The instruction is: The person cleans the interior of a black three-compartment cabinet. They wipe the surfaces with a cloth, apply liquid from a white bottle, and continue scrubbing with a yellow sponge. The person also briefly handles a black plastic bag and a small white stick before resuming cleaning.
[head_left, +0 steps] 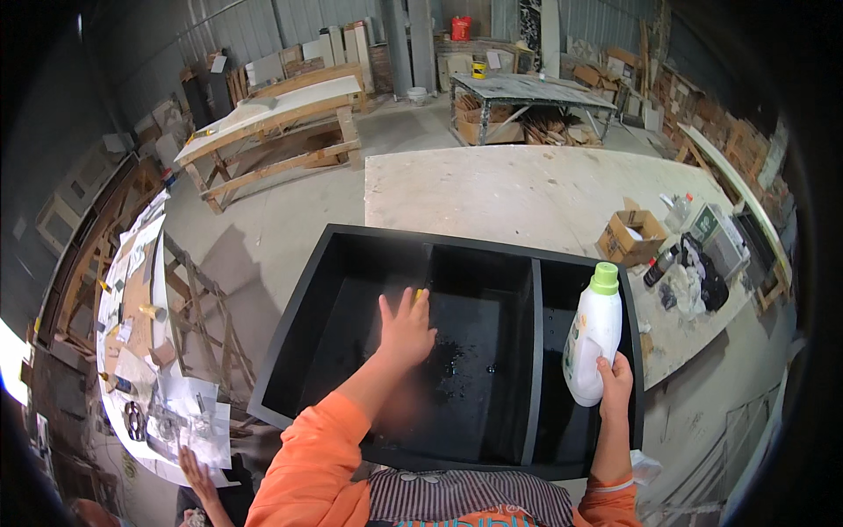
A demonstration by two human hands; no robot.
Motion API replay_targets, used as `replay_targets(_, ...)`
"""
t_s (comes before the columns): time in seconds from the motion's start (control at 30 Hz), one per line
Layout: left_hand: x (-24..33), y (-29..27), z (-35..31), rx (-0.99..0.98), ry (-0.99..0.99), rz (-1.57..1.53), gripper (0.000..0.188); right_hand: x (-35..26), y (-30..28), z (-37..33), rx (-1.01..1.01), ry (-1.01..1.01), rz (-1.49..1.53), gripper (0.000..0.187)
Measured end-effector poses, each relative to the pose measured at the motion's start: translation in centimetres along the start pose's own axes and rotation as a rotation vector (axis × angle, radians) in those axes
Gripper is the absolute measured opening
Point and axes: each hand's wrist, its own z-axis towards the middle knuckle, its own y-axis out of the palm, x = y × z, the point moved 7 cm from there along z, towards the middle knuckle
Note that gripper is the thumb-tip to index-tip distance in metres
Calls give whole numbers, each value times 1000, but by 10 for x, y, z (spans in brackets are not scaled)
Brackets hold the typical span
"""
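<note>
A black open box (536, 360) with upright dividers lies in front of me, splashed with wet spots on its floor. Over its middle reaches my left hand (406, 332), thumb apart, fingers closed over a small yellow thing (421, 293) that is mostly hidden; its kind cannot be made out. My right hand (616, 378) grips the side of a white bottle (596, 334) with a light green cap. It holds the bottle upright, slightly tilted, above the right-hand compartment.
Beyond the box stretches a pale tabletop (492, 184) with a cardboard box (630, 235) and bags at its right. Another person's hand (198, 479) shows at lower left, beside a cluttered white table (140, 263). Workbenches (290, 97) stand farther back.
</note>
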Motion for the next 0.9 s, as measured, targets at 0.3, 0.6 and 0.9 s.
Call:
replay_targets(0.3,22,-27,-159,-198,163,101,69,19,0,-2,-5,110,53,35)
replay_targets(0.6,1,-8,-45,49,130,114,63,7,-3,-7,15,173,-47,31)
replay_targets(0.9,-18,12,104,-134,-53,183,74,10,-5,-10,24,147,-22,27)
